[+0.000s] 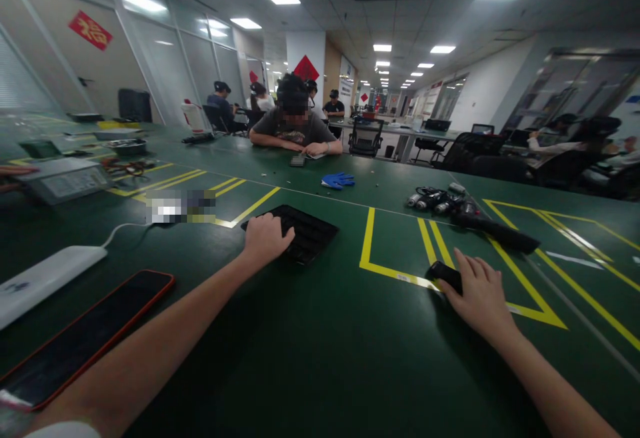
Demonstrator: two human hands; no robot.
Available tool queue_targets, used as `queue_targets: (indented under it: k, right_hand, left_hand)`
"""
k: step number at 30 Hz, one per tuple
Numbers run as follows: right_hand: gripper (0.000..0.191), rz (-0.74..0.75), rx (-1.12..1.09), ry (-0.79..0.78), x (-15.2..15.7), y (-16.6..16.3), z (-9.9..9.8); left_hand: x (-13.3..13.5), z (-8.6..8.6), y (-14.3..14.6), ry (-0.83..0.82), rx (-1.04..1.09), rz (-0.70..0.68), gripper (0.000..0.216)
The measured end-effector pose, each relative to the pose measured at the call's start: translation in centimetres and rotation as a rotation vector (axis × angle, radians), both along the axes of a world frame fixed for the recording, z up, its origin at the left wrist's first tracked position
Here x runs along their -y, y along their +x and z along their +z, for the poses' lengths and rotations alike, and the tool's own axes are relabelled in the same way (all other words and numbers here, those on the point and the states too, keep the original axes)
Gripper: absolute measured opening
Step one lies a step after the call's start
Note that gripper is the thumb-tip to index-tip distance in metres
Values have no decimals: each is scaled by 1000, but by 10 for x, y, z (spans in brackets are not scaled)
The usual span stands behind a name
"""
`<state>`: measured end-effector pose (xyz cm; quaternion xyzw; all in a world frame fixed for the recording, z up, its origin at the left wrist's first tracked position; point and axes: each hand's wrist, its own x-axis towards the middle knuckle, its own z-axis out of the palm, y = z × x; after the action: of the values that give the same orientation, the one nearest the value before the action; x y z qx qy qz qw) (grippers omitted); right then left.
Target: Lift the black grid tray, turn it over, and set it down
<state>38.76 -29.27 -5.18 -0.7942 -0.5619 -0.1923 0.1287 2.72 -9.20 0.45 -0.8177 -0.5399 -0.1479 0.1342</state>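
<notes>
My left hand (269,237) is closed on the near left edge of a flat, black, four-cornered panel (317,233) with faint ridges, which lies on or just over the green table. Its exact kind I cannot make out. Well to the right, my right hand (483,295) is closed around a small black object (445,275) with a rounded end. The palm and fingers hide part of that object, at the front yellow tape line.
An orange-cased phone (100,331) and a white power strip (50,278) lie at left, beyond them a grey metal box (70,178). Ahead are a blue glove (338,181) and a seated person (295,125). Black cabled parts (445,203) lie at right.
</notes>
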Motion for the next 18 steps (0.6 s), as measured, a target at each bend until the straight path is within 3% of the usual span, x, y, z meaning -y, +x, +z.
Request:
queue_targets:
  k: [3,5,7,9,13,16,18]
  right_hand:
    - [61,140,-14,70,4,-30,6]
    - [61,276,-45,28,8,-57,8]
    - [58,405,-66,-54,13,-84,9]
    - [56,504,-92,-142,17,-104,8]
    - [48,549,-172,-289,21,-116,7]
    - [50,547,-206,-298,20,-113,7]
    - [51,551,-202,-261,20,-111,7]
  left_hand:
    - [32,2,13,8,188,-237,42]
    - [59,-5,25,-99,261,-467,48]
    - [83,-17,37,-212,193,-713,60]
    - [97,-31,46,-318,80,-875,65]
    - [97,-41,52,-481,-34,-920,59]
    - [99,-31,49,-483,-11,-897,46]
    - [112,-20,46,-465,-16,-922,55]
